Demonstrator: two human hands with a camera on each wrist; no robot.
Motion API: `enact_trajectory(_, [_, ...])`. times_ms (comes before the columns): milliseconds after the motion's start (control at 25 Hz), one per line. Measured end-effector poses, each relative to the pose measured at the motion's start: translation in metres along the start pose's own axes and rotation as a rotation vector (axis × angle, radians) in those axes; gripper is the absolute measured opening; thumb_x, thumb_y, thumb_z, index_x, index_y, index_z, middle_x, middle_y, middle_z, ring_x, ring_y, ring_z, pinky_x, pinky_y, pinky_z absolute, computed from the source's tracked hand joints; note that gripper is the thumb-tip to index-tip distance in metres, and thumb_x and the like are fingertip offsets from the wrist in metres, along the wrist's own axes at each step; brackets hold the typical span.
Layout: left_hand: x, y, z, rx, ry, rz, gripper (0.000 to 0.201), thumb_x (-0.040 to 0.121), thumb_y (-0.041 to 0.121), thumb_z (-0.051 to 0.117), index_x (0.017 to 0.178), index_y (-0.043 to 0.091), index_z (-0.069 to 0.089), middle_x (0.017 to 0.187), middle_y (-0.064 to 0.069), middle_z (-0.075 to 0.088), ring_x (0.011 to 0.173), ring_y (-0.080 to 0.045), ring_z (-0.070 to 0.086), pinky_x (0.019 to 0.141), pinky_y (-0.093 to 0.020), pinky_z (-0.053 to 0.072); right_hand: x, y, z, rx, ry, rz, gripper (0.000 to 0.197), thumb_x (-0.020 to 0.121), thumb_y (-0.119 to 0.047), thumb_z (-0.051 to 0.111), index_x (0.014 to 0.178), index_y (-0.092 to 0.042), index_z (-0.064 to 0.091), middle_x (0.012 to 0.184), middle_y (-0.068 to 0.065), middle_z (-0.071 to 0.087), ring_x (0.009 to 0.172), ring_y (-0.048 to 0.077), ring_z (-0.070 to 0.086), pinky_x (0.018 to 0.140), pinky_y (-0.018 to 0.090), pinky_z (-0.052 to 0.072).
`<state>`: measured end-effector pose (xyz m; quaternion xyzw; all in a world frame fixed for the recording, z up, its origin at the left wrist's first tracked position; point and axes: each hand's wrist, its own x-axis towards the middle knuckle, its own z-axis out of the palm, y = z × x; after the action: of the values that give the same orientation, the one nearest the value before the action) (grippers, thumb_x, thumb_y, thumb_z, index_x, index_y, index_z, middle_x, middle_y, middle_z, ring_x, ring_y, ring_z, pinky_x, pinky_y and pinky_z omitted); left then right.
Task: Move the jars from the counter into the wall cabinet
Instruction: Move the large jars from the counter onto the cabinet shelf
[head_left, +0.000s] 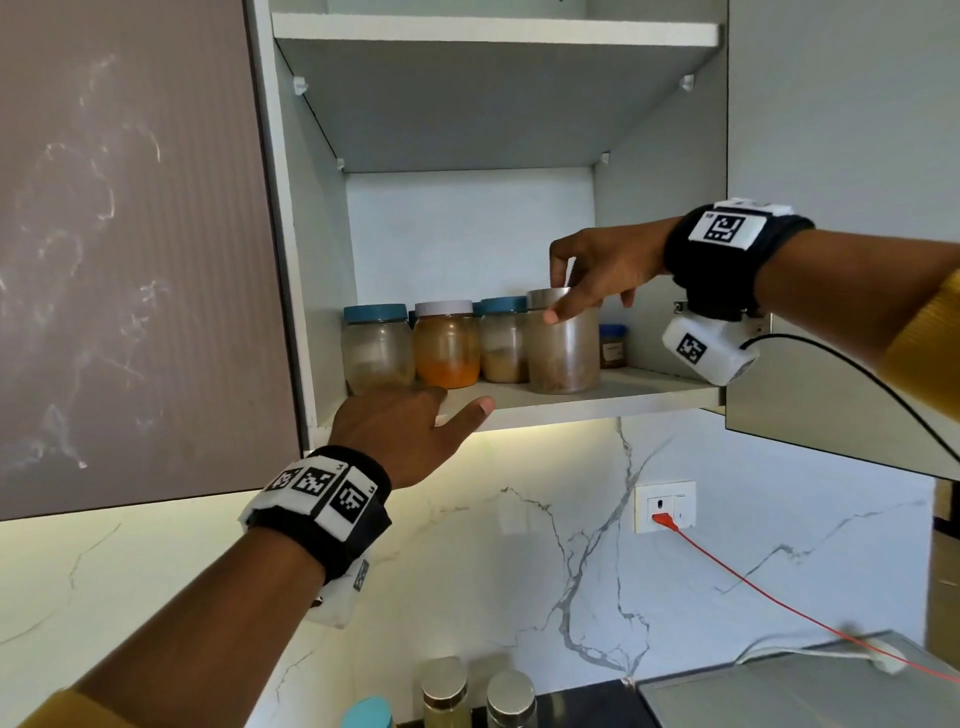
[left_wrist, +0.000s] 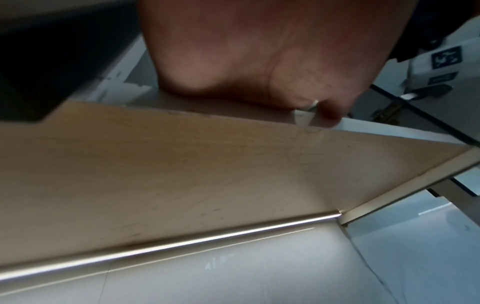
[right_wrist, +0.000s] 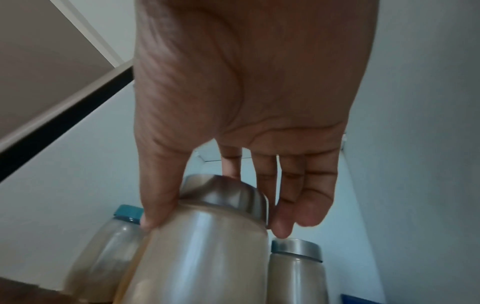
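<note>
1. Steel-lidded clear plastic jar (head_left: 563, 343) stands upright on the wall cabinet's lower shelf (head_left: 649, 392), just right of three round jars (head_left: 447, 345).
2. Right hand (head_left: 597, 270) grips its lid from above, thumb and fingers curled around the rim.
3. Left hand (head_left: 410, 434) rests on the shelf's front edge, fingers relaxed, holding nothing.
4. Two steel-lidded jars (head_left: 475, 696) wait on the desk below.

the left hand (head_left: 405, 431) covers the base of the leftmost jar (head_left: 376, 348) on the shelf (head_left: 597, 402). below the shelf, three jars (head_left: 475, 696) are cut off by the bottom edge. behind the steel-lidded jar (head_left: 563, 340), a small jar's label (head_left: 613, 351) is too small to read.
</note>
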<state>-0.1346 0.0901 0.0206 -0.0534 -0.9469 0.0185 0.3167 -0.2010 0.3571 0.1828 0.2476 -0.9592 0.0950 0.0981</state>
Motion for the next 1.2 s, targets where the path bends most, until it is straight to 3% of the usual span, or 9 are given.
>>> enact_trajectory(160, [-0.002,-0.001,0.001,0.008,0.022,-0.01,0.088,0.086,0.087,0.007,0.116,0.031,0.067,0.107,0.009,0.072,0.099,-0.018,0.067,0.078,-0.033,0.048,0.018,0.015,0.002,0.023,0.009,0.089,0.053,0.077,-0.053,0.086,0.112,-0.021,0.062,0.108,0.021,0.075,0.075,0.024,0.076,0.059,0.029,0.06])
enact_trajectory(280, [-0.004,-0.001,0.004,0.012,0.052,-0.003,0.087,0.086,0.088,0.006,0.113,0.031,0.067,0.104,0.009,0.073,0.096,-0.017,0.067,0.077,-0.033,0.048,0.029,0.017,0.004,0.064,0.025,0.147,0.047,0.08,-0.039,0.088,0.112,-0.016,0.063,0.087,0.017,0.071,0.057,0.023,0.075,0.068,0.034,0.065])
enact_trajectory(360, [-0.003,-0.001,0.006,0.016,0.081,0.002,0.087,0.087,0.087,0.007,0.111,0.031,0.068,0.102,0.009,0.073,0.094,-0.017,0.067,0.076,-0.033,0.049,0.037,0.017,0.004,0.027,0.017,0.17,0.04,0.083,-0.034,0.087,0.109,-0.017,0.062,0.086,0.014,0.07,0.052,0.02,0.075,0.071,0.034,0.065])
enact_trajectory(600, [-0.003,-0.001,0.008,0.041,0.123,0.011,0.087,0.085,0.088,0.003,0.102,0.032,0.067,0.086,0.01,0.07,0.082,-0.014,0.066,0.073,-0.033,0.053,0.058,0.023,0.007,-0.073,0.016,0.204,0.038,0.086,-0.032,0.085,0.112,-0.018,0.061,0.094,0.016,0.073,0.067,0.028,0.077,0.081,0.039,0.065])
enact_trajectory(840, [-0.005,0.0,0.006,0.047,0.118,-0.002,0.086,0.086,0.087,0.002,0.104,0.032,0.066,0.087,0.009,0.069,0.081,-0.014,0.066,0.073,-0.032,0.052,0.07,0.029,0.018,-0.118,0.072,0.206,0.036,0.092,-0.032,0.079,0.117,-0.019,0.056,0.081,0.005,0.064,0.053,0.017,0.07,0.072,0.029,0.061])
enact_trajectory(1040, [-0.006,0.001,0.007,0.04,0.123,-0.003,0.086,0.086,0.087,0.003,0.104,0.032,0.067,0.088,0.01,0.07,0.082,-0.013,0.066,0.074,-0.032,0.054,0.075,0.031,0.023,-0.104,0.089,0.2,0.039,0.094,-0.033,0.077,0.124,-0.019,0.056,0.084,0.004,0.062,0.059,0.021,0.071,0.065,0.026,0.06])
enact_trajectory(1200, [-0.008,0.001,0.004,0.021,0.125,-0.014,0.088,0.084,0.088,0.002,0.107,0.033,0.066,0.091,0.011,0.071,0.085,-0.014,0.067,0.075,-0.033,0.054,0.068,0.03,0.02,-0.11,0.097,0.197,0.049,0.091,-0.038,0.079,0.131,-0.017,0.06,0.094,0.006,0.067,0.067,0.025,0.076,0.079,0.036,0.065])
